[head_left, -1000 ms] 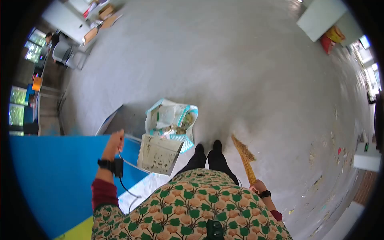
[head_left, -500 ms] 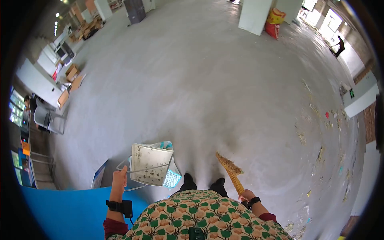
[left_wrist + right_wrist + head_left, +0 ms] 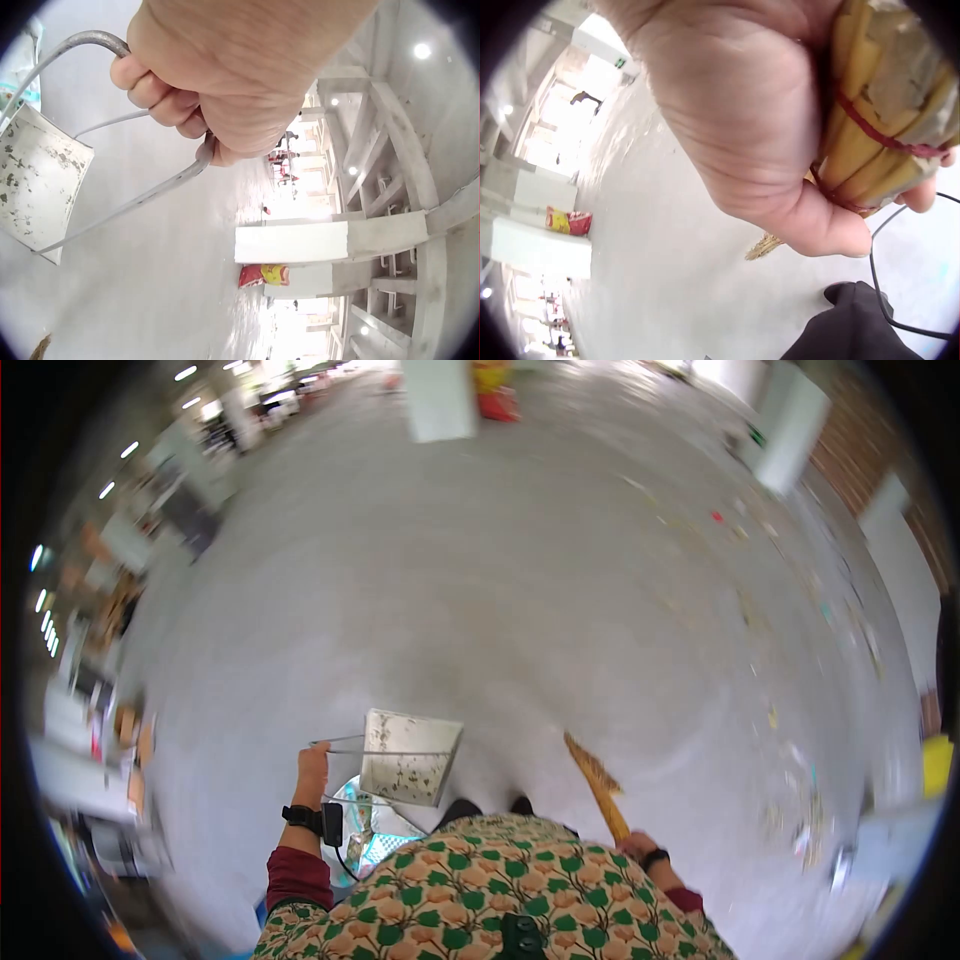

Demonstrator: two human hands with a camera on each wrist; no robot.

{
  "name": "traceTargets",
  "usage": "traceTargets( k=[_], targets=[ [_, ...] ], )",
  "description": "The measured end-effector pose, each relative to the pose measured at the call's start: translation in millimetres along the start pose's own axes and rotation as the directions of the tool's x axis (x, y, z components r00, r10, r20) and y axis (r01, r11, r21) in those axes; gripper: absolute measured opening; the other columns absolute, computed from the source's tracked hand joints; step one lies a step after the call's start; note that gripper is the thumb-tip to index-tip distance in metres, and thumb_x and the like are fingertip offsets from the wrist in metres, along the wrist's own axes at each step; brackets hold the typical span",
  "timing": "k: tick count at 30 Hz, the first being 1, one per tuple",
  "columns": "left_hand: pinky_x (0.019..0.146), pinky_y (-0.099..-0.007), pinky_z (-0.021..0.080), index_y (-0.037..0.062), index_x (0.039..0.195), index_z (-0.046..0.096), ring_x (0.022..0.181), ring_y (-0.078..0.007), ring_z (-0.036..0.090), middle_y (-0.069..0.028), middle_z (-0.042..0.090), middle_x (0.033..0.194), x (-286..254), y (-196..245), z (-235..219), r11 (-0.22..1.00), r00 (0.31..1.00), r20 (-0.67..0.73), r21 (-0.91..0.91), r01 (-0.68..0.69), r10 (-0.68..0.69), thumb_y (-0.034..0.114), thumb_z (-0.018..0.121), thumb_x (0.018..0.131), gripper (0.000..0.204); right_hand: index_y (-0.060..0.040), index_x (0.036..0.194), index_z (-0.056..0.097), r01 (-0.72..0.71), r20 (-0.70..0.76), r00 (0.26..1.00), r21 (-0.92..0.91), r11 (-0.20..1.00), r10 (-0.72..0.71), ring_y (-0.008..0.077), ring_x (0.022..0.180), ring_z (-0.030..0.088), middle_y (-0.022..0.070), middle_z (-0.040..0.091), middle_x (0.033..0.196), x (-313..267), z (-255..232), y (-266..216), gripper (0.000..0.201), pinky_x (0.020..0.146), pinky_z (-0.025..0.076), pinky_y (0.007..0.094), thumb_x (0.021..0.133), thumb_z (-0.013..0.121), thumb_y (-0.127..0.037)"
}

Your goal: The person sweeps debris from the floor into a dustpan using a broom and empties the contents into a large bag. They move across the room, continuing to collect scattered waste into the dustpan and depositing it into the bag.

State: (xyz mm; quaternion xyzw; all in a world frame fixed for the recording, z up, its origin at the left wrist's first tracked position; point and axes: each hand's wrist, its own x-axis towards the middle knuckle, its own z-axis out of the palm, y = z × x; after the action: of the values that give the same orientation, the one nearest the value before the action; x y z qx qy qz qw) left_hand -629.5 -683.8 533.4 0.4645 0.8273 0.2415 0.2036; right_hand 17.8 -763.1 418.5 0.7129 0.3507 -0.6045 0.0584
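Observation:
My left hand [image 3: 313, 763] grips the bent metal handle [image 3: 142, 196] of a dustpan [image 3: 412, 757], its fingers curled round the rod in the left wrist view. The dustpan is whitish, with dark specks of dirt on its face, and hangs in front of me to the left. My right hand [image 3: 637, 847] holds a straw broom [image 3: 594, 775] by its yellow, bundled handle [image 3: 885, 112], which is tied with red cord. The broom's bristles point forward and away from my feet. Behind the dustpan, a white and turquoise bag [image 3: 385, 825] is partly hidden.
Grey concrete floor [image 3: 480, 600] spreads ahead. Scattered litter [image 3: 770, 710] lies along the right side. A white pillar [image 3: 440, 400] stands far ahead beside a red and yellow sack [image 3: 496, 392]. Another pillar [image 3: 790, 430] is at the far right.
The view has swung to the right, and the blue panel has nearly left it. The dustpan has moved off the bag, which now shows nearer my body. Both hands keep their holds.

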Motion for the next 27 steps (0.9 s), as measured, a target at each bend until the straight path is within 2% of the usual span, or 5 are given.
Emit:
traceTargets(
  k=[2,13,18,23,27],
  targets=[
    [0.030,-0.0294,0.024,0.0093,0.044,0.038,0.030,-0.0128,0.032,-0.0012,0.034,0.036,-2,65,-6,0.804,0.875,0.203,-0.348,0.483,-0.439,0.021,0.048,0.068,0.029,-0.0059,0.055,0.056,0.024,-0.074,0.997,0.156,0.987,-0.013,0.0152,0.043,0.048,0.0049,0.052,0.051,-10,44,28,0.013,0.039,0.036,0.0287,0.052,0.062,-0.018],
    [0.028,-0.0264,0.021,0.0106,0.045,0.037,0.027,-0.0110,0.024,0.0004,0.028,0.035,25,-47,-7,0.937,0.770,0.631,-0.204,0.283,-0.095,0.024,0.048,0.063,0.025,0.0032,0.064,0.051,-0.137,-0.127,0.899,0.827,0.546,0.419,0.0204,0.042,0.050,0.0108,0.051,0.053,-166,361,83,0.013,0.037,0.041,0.0311,0.058,0.059,-0.004],
    [0.030,-0.0266,0.022,0.0092,0.049,0.039,0.029,-0.0115,0.025,-0.0009,0.027,0.036,11,0,-8,0.971,0.658,0.750,-0.106,0.212,-0.061,0.022,0.046,0.064,0.021,0.0041,0.067,0.055,-0.188,-0.115,0.858,0.837,0.515,0.500,0.0161,0.052,0.051,0.0081,0.054,0.062,-246,418,76,0.023,0.046,0.041,0.0279,0.056,0.066,-0.012],
    [0.031,-0.0257,0.023,0.0106,0.049,0.037,0.032,-0.0103,0.026,0.0006,0.030,0.041,-28,64,-27,1.000,0.588,0.809,-0.026,0.004,0.019,0.021,0.046,0.064,0.020,0.0047,0.073,0.054,-0.026,-0.037,0.863,0.993,0.118,0.503,0.0151,0.056,0.051,0.0070,0.054,0.068,-338,489,63,0.026,0.049,0.041,0.0277,0.055,0.065,-0.010],
    [0.030,-0.0235,0.022,0.0106,0.050,0.037,0.033,-0.0088,0.026,0.0011,0.032,0.044,-113,105,-67,0.988,0.592,0.800,-0.007,-0.151,0.096,0.019,0.045,0.064,0.018,0.0028,0.069,0.052,0.134,-0.224,0.888,0.962,0.239,0.401,0.0188,0.048,0.052,0.0104,0.053,0.058,-384,566,103,0.018,0.043,0.042,0.0287,0.058,0.061,-0.008]
  ],
)
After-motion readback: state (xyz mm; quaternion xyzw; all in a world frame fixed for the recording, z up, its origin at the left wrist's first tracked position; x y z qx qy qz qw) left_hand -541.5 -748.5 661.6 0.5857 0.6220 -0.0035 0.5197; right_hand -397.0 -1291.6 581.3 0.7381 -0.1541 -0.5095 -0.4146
